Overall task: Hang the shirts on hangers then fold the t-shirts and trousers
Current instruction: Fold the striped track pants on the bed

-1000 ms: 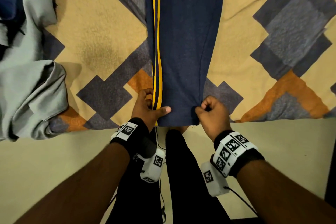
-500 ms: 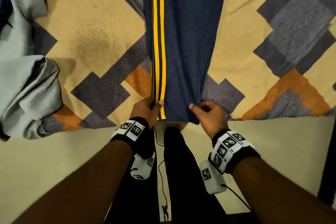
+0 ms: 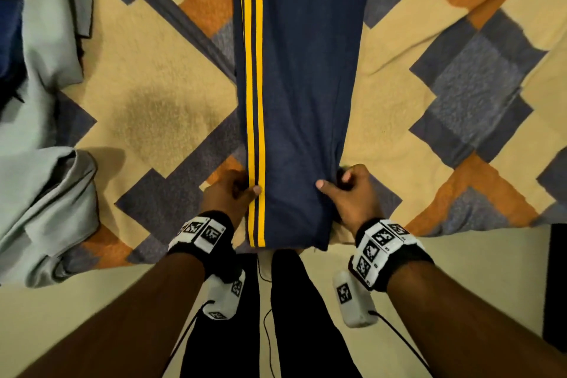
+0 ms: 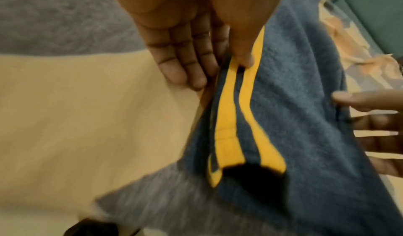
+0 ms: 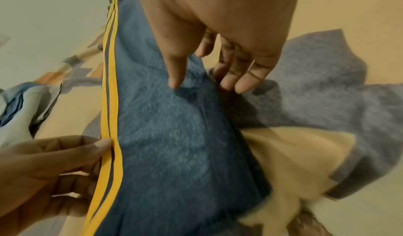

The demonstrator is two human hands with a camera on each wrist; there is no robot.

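Observation:
Navy trousers (image 3: 300,86) with two yellow side stripes lie lengthwise on the patterned blanket (image 3: 153,107), with their hem at the near edge. My left hand (image 3: 245,186) pinches the striped left edge a little above the hem, thumb on top of the stripes. My right hand (image 3: 333,179) pinches the plain right edge at the same height. In the left wrist view the left hand's thumb (image 4: 242,57) presses the yellow stripe of the trousers (image 4: 283,119). In the right wrist view my right hand (image 5: 207,81) has its thumb on the trousers (image 5: 174,136) and its fingers under their edge.
A crumpled pale grey garment (image 3: 40,193) lies at the left of the blanket, with dark blue cloth (image 3: 9,9) beyond it. Pale floor (image 3: 491,270) runs along the blanket's near edge. My black-trousered legs (image 3: 306,316) stand below the hem.
The trouser leg has slid towards me, so the hem now lies nearer than my hands. The yellow stripes have turned from the left edge up onto the top face.

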